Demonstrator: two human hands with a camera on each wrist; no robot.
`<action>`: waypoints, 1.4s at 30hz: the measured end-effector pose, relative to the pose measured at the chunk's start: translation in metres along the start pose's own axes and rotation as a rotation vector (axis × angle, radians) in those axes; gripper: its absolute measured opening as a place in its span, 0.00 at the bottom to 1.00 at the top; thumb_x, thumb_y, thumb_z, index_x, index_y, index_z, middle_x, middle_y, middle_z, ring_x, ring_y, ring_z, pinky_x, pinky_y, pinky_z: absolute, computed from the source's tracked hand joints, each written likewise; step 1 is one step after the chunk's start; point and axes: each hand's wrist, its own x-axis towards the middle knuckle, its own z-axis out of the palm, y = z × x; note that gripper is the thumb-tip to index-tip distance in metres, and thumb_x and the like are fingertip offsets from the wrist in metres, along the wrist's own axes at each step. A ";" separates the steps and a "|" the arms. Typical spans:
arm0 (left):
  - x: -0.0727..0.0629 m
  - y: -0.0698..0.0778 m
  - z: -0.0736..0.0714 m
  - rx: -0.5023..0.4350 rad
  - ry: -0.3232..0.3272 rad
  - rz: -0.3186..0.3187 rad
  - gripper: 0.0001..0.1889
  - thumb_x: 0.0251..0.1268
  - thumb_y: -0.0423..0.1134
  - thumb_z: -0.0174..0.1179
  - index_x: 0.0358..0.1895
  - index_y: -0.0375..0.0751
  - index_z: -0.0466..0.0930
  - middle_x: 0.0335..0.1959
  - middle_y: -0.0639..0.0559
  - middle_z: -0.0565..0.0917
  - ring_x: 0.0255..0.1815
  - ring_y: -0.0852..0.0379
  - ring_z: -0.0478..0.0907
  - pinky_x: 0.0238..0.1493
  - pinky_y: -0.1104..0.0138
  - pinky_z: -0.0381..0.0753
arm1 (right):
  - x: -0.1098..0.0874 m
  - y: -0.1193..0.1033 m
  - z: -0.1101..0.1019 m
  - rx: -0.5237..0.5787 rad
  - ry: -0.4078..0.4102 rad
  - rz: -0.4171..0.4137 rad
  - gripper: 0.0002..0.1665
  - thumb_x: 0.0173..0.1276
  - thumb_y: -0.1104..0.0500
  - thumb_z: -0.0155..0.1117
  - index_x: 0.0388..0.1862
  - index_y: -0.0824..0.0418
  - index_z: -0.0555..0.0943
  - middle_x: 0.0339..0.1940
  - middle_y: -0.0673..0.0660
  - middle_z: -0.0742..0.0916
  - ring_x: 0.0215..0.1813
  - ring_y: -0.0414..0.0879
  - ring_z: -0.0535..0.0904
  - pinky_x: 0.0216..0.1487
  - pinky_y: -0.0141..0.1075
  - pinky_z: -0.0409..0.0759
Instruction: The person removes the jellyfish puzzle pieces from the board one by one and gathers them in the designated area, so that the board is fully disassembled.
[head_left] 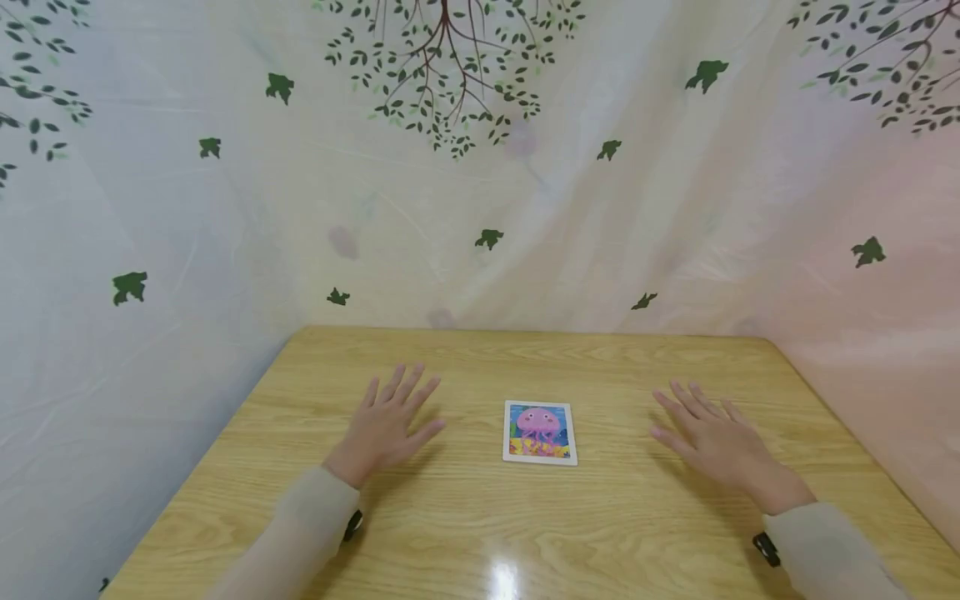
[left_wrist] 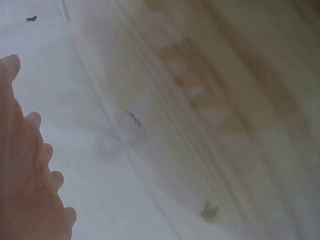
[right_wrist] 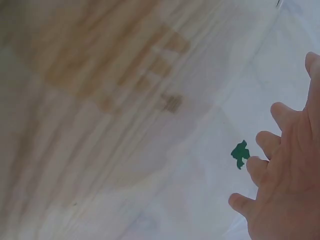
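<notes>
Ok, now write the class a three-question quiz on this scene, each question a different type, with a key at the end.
1. Multiple choice: what colour is the jellyfish on the card? A) green B) pink C) black
2. True or false: the card lies between the left hand and the right hand.
3. Short answer: what are the hands holding?

Key: 1. B. 2. True. 3. Nothing; both have their fingers spread.

Downward head view, wrist views near fingers (right_wrist: 270, 143)
</notes>
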 end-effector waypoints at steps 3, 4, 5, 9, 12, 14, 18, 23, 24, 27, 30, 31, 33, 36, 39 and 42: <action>0.006 0.006 0.001 0.007 -0.023 0.008 0.39 0.77 0.67 0.45 0.83 0.51 0.55 0.84 0.44 0.51 0.83 0.39 0.47 0.78 0.36 0.41 | 0.003 -0.002 0.002 0.004 0.006 -0.008 0.46 0.78 0.32 0.49 0.83 0.57 0.59 0.83 0.69 0.58 0.81 0.71 0.49 0.71 0.75 0.46; 0.008 0.009 0.002 0.010 -0.028 0.013 0.39 0.77 0.67 0.44 0.83 0.51 0.55 0.84 0.44 0.51 0.83 0.39 0.47 0.78 0.36 0.42 | 0.003 -0.003 0.002 0.002 0.009 -0.011 0.46 0.78 0.32 0.49 0.83 0.57 0.60 0.82 0.69 0.58 0.81 0.71 0.49 0.71 0.75 0.46; 0.009 0.012 0.002 0.009 -0.032 0.020 0.39 0.77 0.67 0.44 0.83 0.51 0.55 0.84 0.44 0.51 0.83 0.39 0.47 0.78 0.36 0.42 | 0.004 -0.005 0.002 0.002 0.011 -0.011 0.46 0.78 0.31 0.49 0.83 0.57 0.60 0.82 0.69 0.59 0.81 0.71 0.49 0.71 0.75 0.46; 0.016 0.025 0.003 -0.016 -0.054 0.051 0.39 0.77 0.66 0.45 0.83 0.50 0.56 0.83 0.43 0.52 0.83 0.39 0.47 0.78 0.36 0.43 | 0.008 -0.010 0.005 0.003 0.026 -0.031 0.46 0.77 0.31 0.50 0.82 0.57 0.61 0.82 0.68 0.60 0.80 0.71 0.51 0.71 0.74 0.48; 0.022 0.035 0.003 -0.023 -0.078 0.082 0.39 0.77 0.66 0.46 0.83 0.51 0.56 0.83 0.43 0.53 0.83 0.40 0.47 0.78 0.37 0.43 | 0.010 -0.014 0.006 0.012 0.041 -0.052 0.45 0.77 0.32 0.53 0.81 0.57 0.63 0.81 0.69 0.62 0.80 0.71 0.53 0.71 0.74 0.50; 0.025 0.040 0.006 -0.013 -0.080 0.111 0.38 0.77 0.64 0.47 0.82 0.50 0.58 0.82 0.43 0.56 0.83 0.40 0.50 0.78 0.37 0.46 | 0.012 -0.017 0.007 0.013 0.046 -0.064 0.44 0.76 0.32 0.54 0.80 0.57 0.65 0.80 0.69 0.63 0.79 0.72 0.54 0.70 0.75 0.51; 0.031 0.047 0.012 0.022 -0.089 0.163 0.35 0.78 0.62 0.47 0.81 0.51 0.60 0.81 0.42 0.60 0.81 0.39 0.54 0.77 0.37 0.51 | 0.015 -0.023 0.007 0.001 0.029 -0.075 0.44 0.77 0.32 0.53 0.80 0.58 0.66 0.80 0.68 0.63 0.79 0.72 0.54 0.71 0.75 0.50; 0.037 0.055 0.016 0.033 -0.149 0.201 0.34 0.80 0.62 0.45 0.82 0.54 0.57 0.82 0.45 0.58 0.82 0.41 0.52 0.78 0.40 0.51 | 0.019 -0.029 0.007 -0.001 0.006 -0.082 0.43 0.77 0.32 0.51 0.79 0.57 0.67 0.81 0.67 0.63 0.80 0.71 0.54 0.71 0.74 0.50; 0.038 0.057 0.016 0.029 -0.163 0.208 0.34 0.80 0.62 0.45 0.82 0.55 0.56 0.82 0.46 0.57 0.83 0.42 0.51 0.78 0.41 0.51 | 0.019 -0.030 0.007 0.004 0.003 -0.084 0.43 0.77 0.32 0.51 0.80 0.57 0.66 0.81 0.66 0.63 0.80 0.71 0.54 0.71 0.74 0.50; 0.041 0.062 0.017 0.011 -0.191 0.232 0.34 0.79 0.62 0.45 0.82 0.56 0.57 0.82 0.47 0.58 0.83 0.43 0.51 0.78 0.42 0.52 | 0.022 -0.033 0.008 0.024 -0.004 -0.090 0.43 0.77 0.32 0.51 0.80 0.57 0.66 0.81 0.67 0.63 0.80 0.71 0.53 0.72 0.74 0.50; 0.044 0.069 0.020 0.002 -0.223 0.245 0.33 0.79 0.62 0.45 0.82 0.56 0.59 0.82 0.49 0.58 0.83 0.45 0.51 0.79 0.43 0.52 | 0.024 -0.037 0.010 0.038 -0.006 -0.097 0.43 0.77 0.32 0.51 0.79 0.57 0.67 0.81 0.67 0.64 0.80 0.71 0.54 0.72 0.73 0.51; 0.044 0.071 0.021 -0.001 -0.235 0.250 0.33 0.79 0.62 0.45 0.81 0.56 0.60 0.82 0.49 0.58 0.83 0.45 0.51 0.79 0.44 0.52 | 0.025 -0.039 0.010 0.041 -0.007 -0.099 0.43 0.77 0.32 0.51 0.79 0.57 0.67 0.81 0.67 0.64 0.80 0.71 0.54 0.72 0.73 0.51; 0.046 0.076 0.022 -0.008 -0.264 0.260 0.33 0.79 0.62 0.45 0.81 0.56 0.60 0.83 0.50 0.57 0.83 0.46 0.49 0.79 0.46 0.52 | 0.027 -0.041 0.012 0.045 -0.007 -0.104 0.43 0.77 0.32 0.51 0.79 0.57 0.67 0.80 0.66 0.64 0.80 0.70 0.54 0.72 0.73 0.51; 0.048 0.084 0.024 -0.011 -0.297 0.279 0.33 0.80 0.63 0.44 0.81 0.57 0.59 0.83 0.51 0.56 0.84 0.48 0.48 0.80 0.49 0.52 | 0.030 -0.046 0.012 0.048 -0.002 -0.117 0.42 0.78 0.33 0.51 0.79 0.57 0.68 0.80 0.67 0.65 0.80 0.70 0.55 0.72 0.73 0.52; 0.052 0.092 0.025 0.006 -0.299 0.297 0.33 0.80 0.64 0.43 0.81 0.58 0.60 0.82 0.52 0.58 0.83 0.48 0.50 0.79 0.51 0.55 | 0.033 -0.050 0.013 0.045 -0.001 -0.128 0.42 0.77 0.33 0.52 0.78 0.58 0.69 0.79 0.67 0.66 0.79 0.70 0.56 0.72 0.73 0.53; 0.056 0.098 0.027 0.019 -0.302 0.309 0.32 0.79 0.64 0.43 0.81 0.60 0.61 0.81 0.53 0.60 0.83 0.49 0.52 0.79 0.53 0.57 | 0.034 -0.052 0.014 0.046 -0.010 -0.132 0.42 0.78 0.33 0.52 0.78 0.58 0.68 0.80 0.67 0.66 0.80 0.70 0.55 0.72 0.72 0.52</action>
